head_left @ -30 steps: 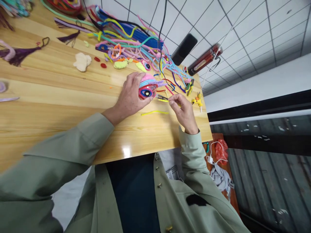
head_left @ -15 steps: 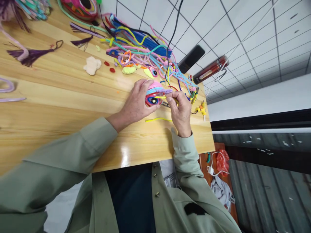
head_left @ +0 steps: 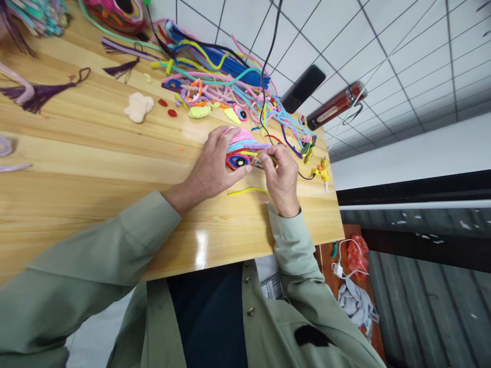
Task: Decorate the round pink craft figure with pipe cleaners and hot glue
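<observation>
My left hand (head_left: 215, 166) is wrapped round a colourful pipe-cleaner piece (head_left: 241, 140) with pink, blue and lilac bands and a round eye of blue, white and black rings. At its right side my right hand (head_left: 282, 176) pinches the end of a yellow pipe cleaner (head_left: 250, 153) that lies along the piece above the eye. The far side of the piece is covered by my left fingers. A loose yellow strip (head_left: 247, 191) lies on the wooden table just below both hands. Part of a metal tool (head_left: 259, 164) shows beside my right fingers.
Behind my hands spreads a heap of pipe cleaners (head_left: 226, 76). A black phone (head_left: 303, 88) and a red flask (head_left: 337, 105) lie by the tiled wall. To the right is a yellow glue gun (head_left: 322, 173). Purple tassels (head_left: 46, 92) and a beige fluffy piece (head_left: 138, 107) lie left.
The view has shifted slightly. Both hands keep their hold on the piece and the yellow pipe cleaner, whose visible part now lies closer along the piece.
</observation>
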A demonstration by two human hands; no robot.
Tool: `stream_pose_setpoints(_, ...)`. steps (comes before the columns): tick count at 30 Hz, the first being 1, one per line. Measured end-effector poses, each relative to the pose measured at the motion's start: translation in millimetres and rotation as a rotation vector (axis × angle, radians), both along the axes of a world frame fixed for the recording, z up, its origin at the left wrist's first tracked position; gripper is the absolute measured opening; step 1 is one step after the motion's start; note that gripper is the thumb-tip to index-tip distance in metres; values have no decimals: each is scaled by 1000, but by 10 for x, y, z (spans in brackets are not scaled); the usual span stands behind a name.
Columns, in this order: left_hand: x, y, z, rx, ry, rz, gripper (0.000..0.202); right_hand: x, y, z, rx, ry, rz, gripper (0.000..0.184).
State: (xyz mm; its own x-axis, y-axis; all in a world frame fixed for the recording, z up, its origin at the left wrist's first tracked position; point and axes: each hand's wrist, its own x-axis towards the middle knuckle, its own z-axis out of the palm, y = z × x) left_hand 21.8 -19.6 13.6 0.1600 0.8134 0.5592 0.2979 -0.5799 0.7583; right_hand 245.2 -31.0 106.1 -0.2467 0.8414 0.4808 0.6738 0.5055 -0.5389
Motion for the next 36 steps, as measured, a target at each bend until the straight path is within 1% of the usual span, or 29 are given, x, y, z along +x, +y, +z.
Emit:
stream_pose_setpoints(6,-24,-25,51,-44,-16,-23,72,23,23,-5,26,-18,-12,41)
stream_pose_setpoints(9,-39,-32,48,-51,-26,-21,65,24,28,-3,34,-34,-12,40)
stream_pose_setpoints(13,-62,-26,27,-47,-18,-20,60,19,32,-1,4,-8,21,36)
stream_pose_setpoints(19,-71,-29,44,-23,-36,-35,65,5,30,-10,10,-12,5,36)
stream_pose_setpoints(21,-69,-32,53,-26,-37,-25,67,-2,26,-12,2,-14,4,37)
stream_pose_setpoints(26,-52,-31,67,-62,-31,-4,71,-7,27,-31,67,-13,21,35)
stream_pose_setpoints(29,-28,-23,74,-93,-19,30,72,2,34,-46,71,-15,37,36)
stream_pose_setpoints(32,-7,-5,69,-76,-18,40,76,8,40,-52,87,2,63,35)
stream_pose_setpoints(36,-1,22,46,-21,-40,29,69,1,39,-49,96,14,77,30)
